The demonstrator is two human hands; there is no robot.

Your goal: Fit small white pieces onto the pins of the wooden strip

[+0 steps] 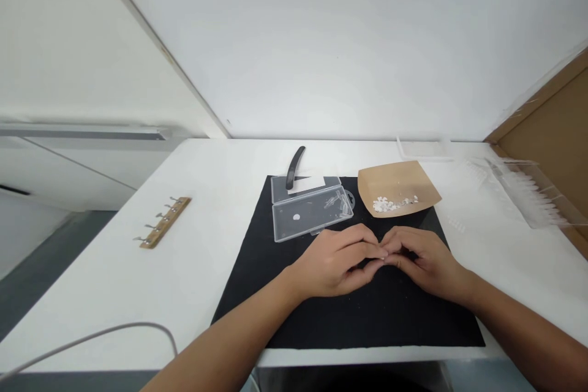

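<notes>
Tiny white piece [383,256], mostly hidden, sits btwn the fingertips of both hands, above the black mat [367,318], in front of the open case and tray. Left hand [337,260] is closed in a pinch on it; right hand [420,257] pinches from the other side, fingertips touching the left's. Just beyond them, the clear plastic case [294,229] lies open, hinge running L to R. Its near half holds one white disc [296,217] toward the L, plus a loose bunch of thin clear bits [337,201] at the R end. Over the far half there's a white card [306,184], w/ a dark curved handle [295,167] resting at its L end and reaching past the case's back edge. To the R, the brown paper tray [399,176] holds white bits [383,204] along its near side, w/ a few smaller ones trailing R. Farther back stands a shallow clear box [423,149], contents too faint to tell. Far R, a clear container [528,190] has rows of pale, pointed pcs.
</notes>
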